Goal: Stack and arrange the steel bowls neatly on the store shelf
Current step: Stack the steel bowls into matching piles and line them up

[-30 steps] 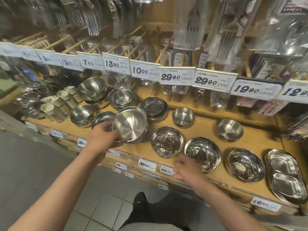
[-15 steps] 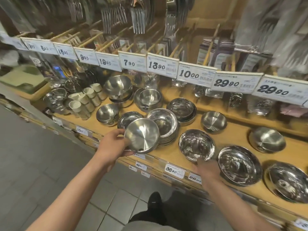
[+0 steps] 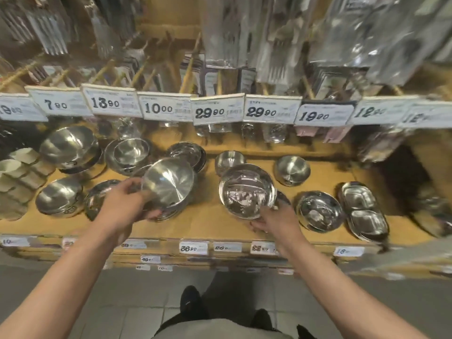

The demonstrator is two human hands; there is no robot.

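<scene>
My left hand [image 3: 122,204] grips a steel bowl [image 3: 168,183] by its rim, tilted with its underside toward me, above a stack of similar bowls near the shelf's front. My right hand [image 3: 276,220] holds a shallow steel bowl [image 3: 247,192] tipped up on edge, its shiny inside facing me. Several more steel bowls stand on the wooden shelf [image 3: 203,221]: a large upturned one [image 3: 68,145] at back left, nested ones [image 3: 129,152], a small one [image 3: 292,168] at back right, a wide one [image 3: 318,211] to the right.
A two-compartment steel tray [image 3: 362,211] lies at the shelf's right. White cups [image 3: 17,167] stand at far left. Price tags [image 3: 166,108] hang in a row above the bowls, with packaged cutlery [image 3: 244,33] on hooks. My shoes [image 3: 190,299] are on the tiled floor.
My right hand has lifted the shallow bowl off the shelf and tipped it up. My left hand has carried its bowl up and rightward over the stack. The view swung right.
</scene>
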